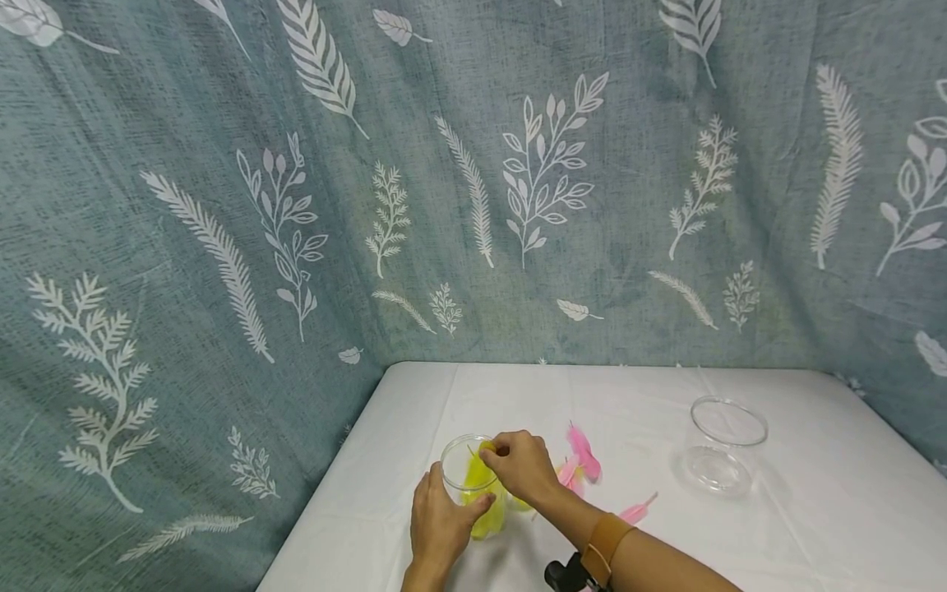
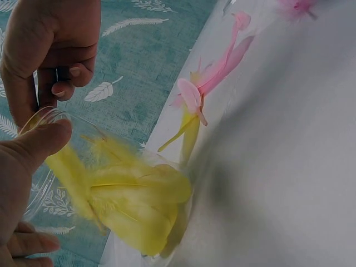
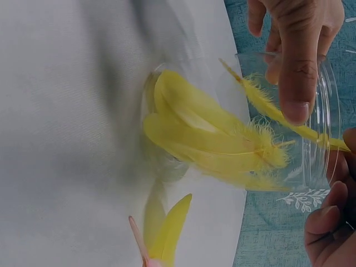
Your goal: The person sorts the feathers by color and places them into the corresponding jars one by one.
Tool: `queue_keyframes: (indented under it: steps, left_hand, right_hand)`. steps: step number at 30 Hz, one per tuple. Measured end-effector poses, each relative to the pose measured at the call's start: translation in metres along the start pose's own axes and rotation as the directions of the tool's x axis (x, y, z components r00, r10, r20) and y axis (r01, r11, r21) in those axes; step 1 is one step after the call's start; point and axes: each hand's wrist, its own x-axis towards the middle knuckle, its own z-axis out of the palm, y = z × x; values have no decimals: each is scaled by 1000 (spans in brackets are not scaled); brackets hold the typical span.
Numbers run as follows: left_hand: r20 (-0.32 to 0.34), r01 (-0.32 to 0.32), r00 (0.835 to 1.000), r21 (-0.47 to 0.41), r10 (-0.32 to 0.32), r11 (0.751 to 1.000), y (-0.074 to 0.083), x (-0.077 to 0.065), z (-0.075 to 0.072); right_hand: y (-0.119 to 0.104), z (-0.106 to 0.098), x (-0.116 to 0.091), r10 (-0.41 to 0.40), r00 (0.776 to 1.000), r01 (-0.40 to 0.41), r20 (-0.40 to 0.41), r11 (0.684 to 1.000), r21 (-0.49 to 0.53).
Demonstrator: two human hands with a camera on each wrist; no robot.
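Observation:
My left hand (image 1: 440, 518) grips a clear plastic jar (image 1: 473, 437) near its rim, with the thumb across the near side. Inside lie several yellow feathers (image 3: 194, 128), clumped toward the bottom. Over the mouth, my right hand (image 1: 521, 464) pinches one yellow feather (image 3: 261, 105) by its end; the rest of that feather reaches down into the jar. In the left wrist view the right fingertips are partly hidden behind the rim and the left thumb (image 2: 50, 136).
Pink feathers (image 1: 582, 452) lie on the white table (image 1: 629, 395) right of the jar, a yellow feather (image 3: 172, 228) among them. Another pink feather (image 1: 638, 511) lies nearer my right forearm. A second clear jar (image 1: 718, 473) stands at the right. Leaf-patterned cloth (image 1: 473, 205) hangs behind.

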Motion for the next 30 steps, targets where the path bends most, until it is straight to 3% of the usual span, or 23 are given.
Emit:
queue_keyframes:
  steps: [16, 30]
  left_hand:
    - [-6, 26, 1000, 5, -26, 1000, 1, 0, -1]
    - [-23, 30, 999, 17, -30, 999, 2, -1, 0]
  right_hand:
    - [-6, -11, 8, -10, 999, 11, -49, 1000, 19]
    - [-5, -34, 20, 53, 992, -44, -115, 996, 80]
